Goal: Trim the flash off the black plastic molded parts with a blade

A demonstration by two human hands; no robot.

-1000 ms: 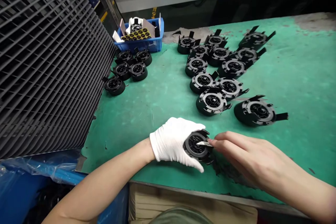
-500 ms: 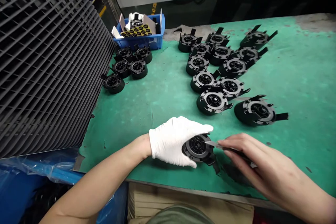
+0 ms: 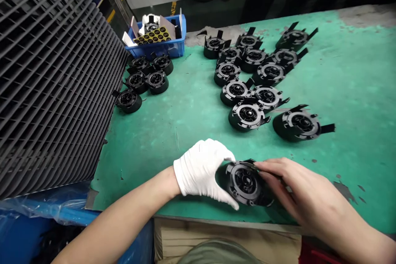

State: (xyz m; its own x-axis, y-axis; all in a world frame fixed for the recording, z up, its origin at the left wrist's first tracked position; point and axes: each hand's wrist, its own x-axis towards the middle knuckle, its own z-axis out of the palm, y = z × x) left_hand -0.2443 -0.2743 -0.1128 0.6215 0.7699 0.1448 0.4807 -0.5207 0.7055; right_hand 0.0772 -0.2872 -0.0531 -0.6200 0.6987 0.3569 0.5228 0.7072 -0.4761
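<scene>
My left hand (image 3: pixel 202 171), in a white glove, is wrapped round the side of a black round plastic housing (image 3: pixel 246 181) near the table's front edge. The housing is tilted, its ringed face with a central hub turned up toward me. My bare right hand (image 3: pixel 297 189) pinches a slim knife (image 3: pixel 254 165), mostly hidden by my fingers. The knife's tip is at the housing's upper right rim; whether it touches there I cannot tell. Just beyond my hands stand another black housing with prongs (image 3: pixel 297 123) and a cluster of similar housings (image 3: pixel 247 116).
Several black housings (image 3: pixel 157 81) stand at the left, by a blue bin (image 3: pixel 173 47) holding a housing and yellow-black stickers. Stacked grey grid racks (image 3: pixel 62 82) wall off the left side. The green table (image 3: pixel 185 119) has worn edges; a blue plastic-lined container (image 3: pixel 18 227) is below left.
The housing has been turned and tilted, with my left hand's grip shifted on it. The knife has moved from the inner face to the upper right rim. The view has shifted slightly.
</scene>
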